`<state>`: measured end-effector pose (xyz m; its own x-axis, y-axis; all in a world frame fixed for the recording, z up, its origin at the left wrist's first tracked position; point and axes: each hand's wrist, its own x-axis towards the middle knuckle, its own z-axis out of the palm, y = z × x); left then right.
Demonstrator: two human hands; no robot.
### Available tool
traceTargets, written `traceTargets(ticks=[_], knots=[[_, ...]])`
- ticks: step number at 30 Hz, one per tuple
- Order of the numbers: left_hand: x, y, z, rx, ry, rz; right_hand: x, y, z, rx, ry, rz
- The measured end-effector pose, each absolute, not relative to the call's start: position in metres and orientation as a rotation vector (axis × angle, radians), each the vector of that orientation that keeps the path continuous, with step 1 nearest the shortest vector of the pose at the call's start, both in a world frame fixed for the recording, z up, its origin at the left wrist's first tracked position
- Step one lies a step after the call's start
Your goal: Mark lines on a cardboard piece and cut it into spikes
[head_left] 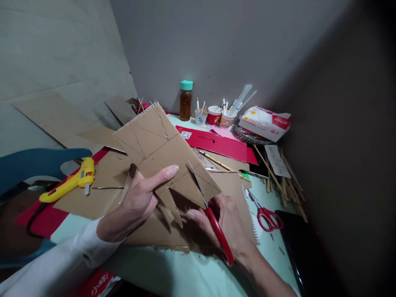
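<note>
A piece of cardboard (154, 144) with pencil lines drawn across it is held up, tilted, over the table. My left hand (145, 189) grips it by the lower left edge, thumb flat on the face and the fingers hidden behind. My right hand (225, 222) is closed around the red handles of a pair of scissors (220, 237). One blade lies over the cardboard near its lower right corner; the other blade is hidden behind. A V-shaped notch and a pointed strip show along the cardboard's lower edge, between my hands.
A yellow glue gun (71, 183) lies at the left. Small red scissors (267, 218) and a black flat object (306, 247) are at the right. Behind stand a bottle (185, 101), paper cups (214, 115) and a white-and-red packet (264, 121). Cardboard sheets (144, 235) cover the table.
</note>
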<state>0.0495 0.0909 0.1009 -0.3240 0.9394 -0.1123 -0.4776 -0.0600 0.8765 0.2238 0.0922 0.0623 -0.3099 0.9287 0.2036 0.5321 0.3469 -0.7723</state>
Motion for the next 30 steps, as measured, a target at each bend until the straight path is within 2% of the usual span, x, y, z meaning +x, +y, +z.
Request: traceTargets(ticks=[17, 26, 30], knots=[[0.051, 0.09, 0.099, 0.659, 1.107, 1.685, 0.214, 0.092, 0.053, -1.111, -1.896, 0.634], [0.052, 0.091, 0.1, 0.666, 1.047, 1.66, 0.22, 0.095, 0.057, -1.131, -1.921, 0.754], [0.052, 0.089, 0.101, 0.659, 1.077, 1.631, 0.222, 0.098, 0.061, -1.145, -1.982, 0.927]])
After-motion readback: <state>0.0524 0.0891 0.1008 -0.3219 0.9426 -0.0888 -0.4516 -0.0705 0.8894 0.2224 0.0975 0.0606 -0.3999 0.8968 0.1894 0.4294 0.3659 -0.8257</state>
